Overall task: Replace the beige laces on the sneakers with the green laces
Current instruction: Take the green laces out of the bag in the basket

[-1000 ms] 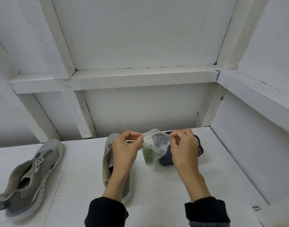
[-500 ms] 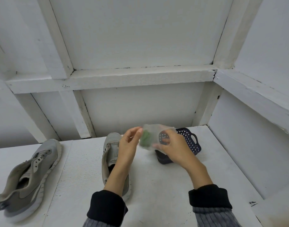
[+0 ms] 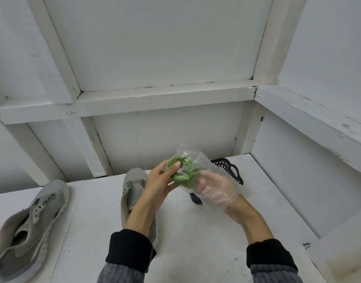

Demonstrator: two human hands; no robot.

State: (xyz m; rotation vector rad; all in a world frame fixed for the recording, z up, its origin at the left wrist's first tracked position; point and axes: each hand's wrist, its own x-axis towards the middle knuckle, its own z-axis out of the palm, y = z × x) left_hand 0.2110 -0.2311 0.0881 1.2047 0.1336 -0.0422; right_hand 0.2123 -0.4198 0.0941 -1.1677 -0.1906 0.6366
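My left hand (image 3: 158,187) pinches a coiled bundle of green laces (image 3: 185,170) at the mouth of a clear plastic bag (image 3: 196,155), thumb on top of the coil. My right hand (image 3: 233,207) holds the bag, and its fingers show blurred through the plastic. One grey sneaker (image 3: 30,225) lies at the left on the white table (image 3: 196,231). A second grey sneaker (image 3: 133,186) stands in the middle, toe away from me, its rear half hidden by my left forearm. I see no laces in their eyelets.
A dark perforated basket (image 3: 231,170) with handles stands behind my right hand near the back right corner. White walls with wooden beams close in the table at the back and right. A small dark mark (image 3: 307,245) lies near the right edge.
The bag has turned with its mouth toward my left hand. My left hand has gone from the bag's top edge to gripping the green laces. Both hands rose slightly.
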